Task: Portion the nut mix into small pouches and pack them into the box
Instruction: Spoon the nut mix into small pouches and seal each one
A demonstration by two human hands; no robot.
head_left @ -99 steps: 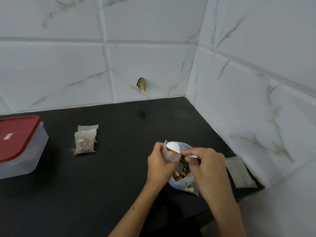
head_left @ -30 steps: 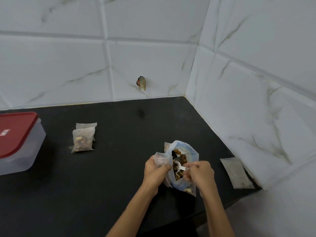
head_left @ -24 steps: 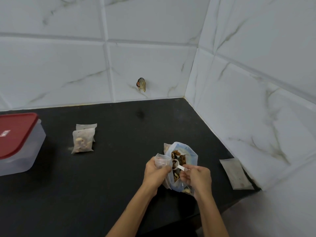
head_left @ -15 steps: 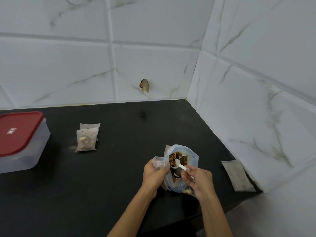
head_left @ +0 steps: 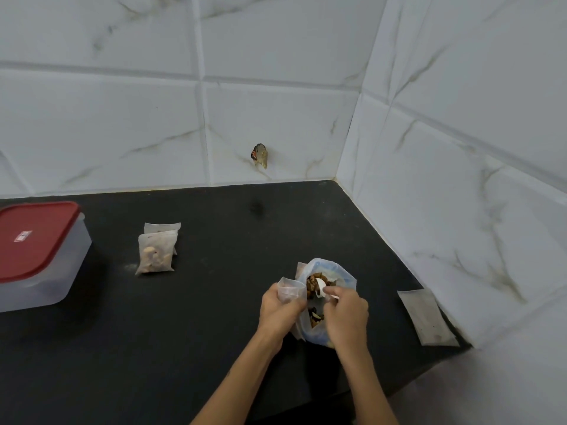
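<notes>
Nearest the viewer, two forearms reach forward over the black counter [head_left: 214, 348]. The left hand [head_left: 280, 311] grips a small pouch [head_left: 287, 290], fingers curled round it and its mouth turned upward, just beside the nut bag [head_left: 343, 280]. The right hand [head_left: 346, 314] pinches the handle of a white scoop [head_left: 320, 288], whose bowl sits inside the open mouth of the bag among the brown nuts [head_left: 313, 279]; whether the bowl is loaded cannot be told. The step in hand is judged to be scooping a portion from the bag for the held pouch. The next move calls for lifting the scoop level, carrying it the short way left to the pouch mouth and tipping it in, with the left hand keeping that mouth open and upright so that nothing spills. To the right, near the wall, an empty pouch [head_left: 426, 317] lies flat. Farther left, well apart from the hands, a filled pouch [head_left: 155, 254] lies on the counter, overlapping another pouch [head_left: 162, 227] behind it. At the far left edge stands the box [head_left: 46, 271], its red lid [head_left: 33, 237] on, so packing is judged not yet begun. Behind all, tiled walls [head_left: 276, 111] meet in a corner, with a small unidentified object [head_left: 260, 155] fixed to the tile
</notes>
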